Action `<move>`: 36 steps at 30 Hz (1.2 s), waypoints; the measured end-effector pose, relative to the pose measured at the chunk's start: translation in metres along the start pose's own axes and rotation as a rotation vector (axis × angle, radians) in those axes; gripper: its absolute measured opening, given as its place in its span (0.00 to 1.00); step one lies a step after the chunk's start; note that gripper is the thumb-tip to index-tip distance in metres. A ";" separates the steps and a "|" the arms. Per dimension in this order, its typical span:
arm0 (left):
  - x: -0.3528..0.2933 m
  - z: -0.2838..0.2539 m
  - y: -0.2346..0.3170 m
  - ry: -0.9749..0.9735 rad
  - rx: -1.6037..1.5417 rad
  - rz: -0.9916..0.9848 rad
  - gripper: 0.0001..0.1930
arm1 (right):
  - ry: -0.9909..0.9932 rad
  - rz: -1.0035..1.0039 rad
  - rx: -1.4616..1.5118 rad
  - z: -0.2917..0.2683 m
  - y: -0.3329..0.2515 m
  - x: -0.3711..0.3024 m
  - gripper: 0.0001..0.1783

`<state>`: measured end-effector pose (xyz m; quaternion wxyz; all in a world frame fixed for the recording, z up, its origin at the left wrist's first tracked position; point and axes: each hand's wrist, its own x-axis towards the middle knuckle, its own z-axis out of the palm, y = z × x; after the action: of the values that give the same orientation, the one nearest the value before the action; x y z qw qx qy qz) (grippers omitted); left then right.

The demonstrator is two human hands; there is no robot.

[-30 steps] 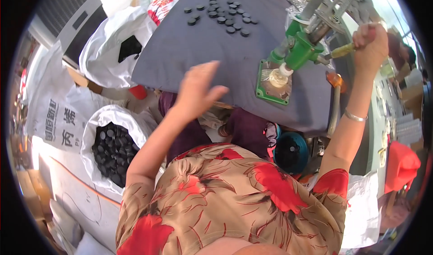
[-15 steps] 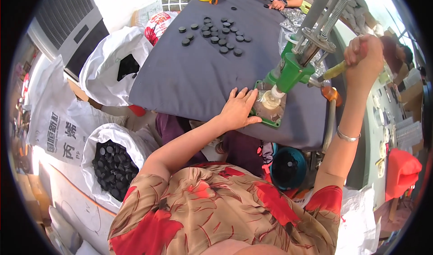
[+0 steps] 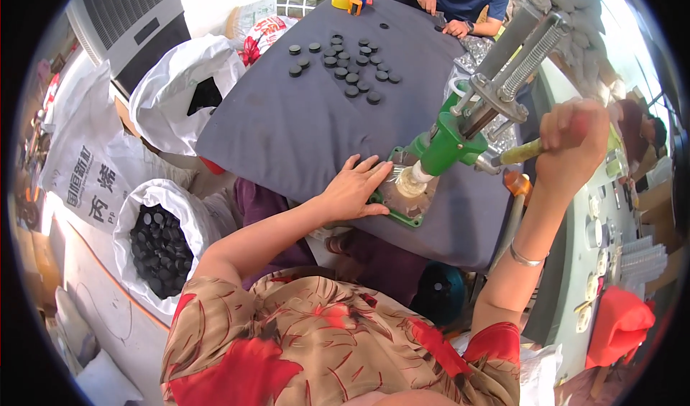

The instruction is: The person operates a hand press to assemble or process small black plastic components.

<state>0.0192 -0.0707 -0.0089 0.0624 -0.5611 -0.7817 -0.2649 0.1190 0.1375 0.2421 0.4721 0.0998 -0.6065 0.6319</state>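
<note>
A green hand lever press (image 3: 449, 144) stands on the cloth-covered table in front of me, its spring and metal rods rising up to the right. My right hand (image 3: 573, 144) is wrapped round the press's yellowish lever handle (image 3: 521, 152). My left hand (image 3: 357, 188) lies with fingers stretched out along the left edge of the press's base plate (image 3: 407, 215). Its fingertips are beside a pale, translucent round die (image 3: 412, 182) under the white ram. Whether they touch a small part there, I cannot tell. Several black round caps (image 3: 345, 65) lie scattered farther back on the table.
White sacks of black caps (image 3: 159, 251) stand on the floor at left. A yellow tape dispenser (image 3: 348, 1) sits at the table's far edge, near a co-worker in a blue shirt (image 3: 471, 0). A red cloth-like item (image 3: 619, 327) is on the grey bench at right.
The whole view has shifted somewhat. My right hand and the lever are a little lower relative to the press; my left hand stays by the base. The co-worker's hands have moved.
</note>
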 end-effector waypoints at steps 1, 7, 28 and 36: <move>-0.001 -0.001 0.001 0.007 0.010 -0.004 0.46 | -0.012 -0.001 -0.001 -0.001 0.000 0.000 0.15; -0.004 0.002 0.002 0.001 0.032 -0.019 0.47 | -0.018 0.019 0.005 -0.003 0.000 -0.002 0.15; 0.112 -0.008 -0.120 0.276 0.245 -0.318 0.16 | 0.014 -0.019 0.002 0.002 0.004 0.000 0.14; 0.129 0.015 -0.142 0.101 0.476 -0.174 0.05 | 0.085 -0.042 -0.038 0.003 0.004 -0.002 0.14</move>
<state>-0.1536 0.0125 -0.0200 0.2083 -0.4473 -0.8633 -0.1056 0.1154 0.1347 0.2391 0.5123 0.0765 -0.5955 0.6140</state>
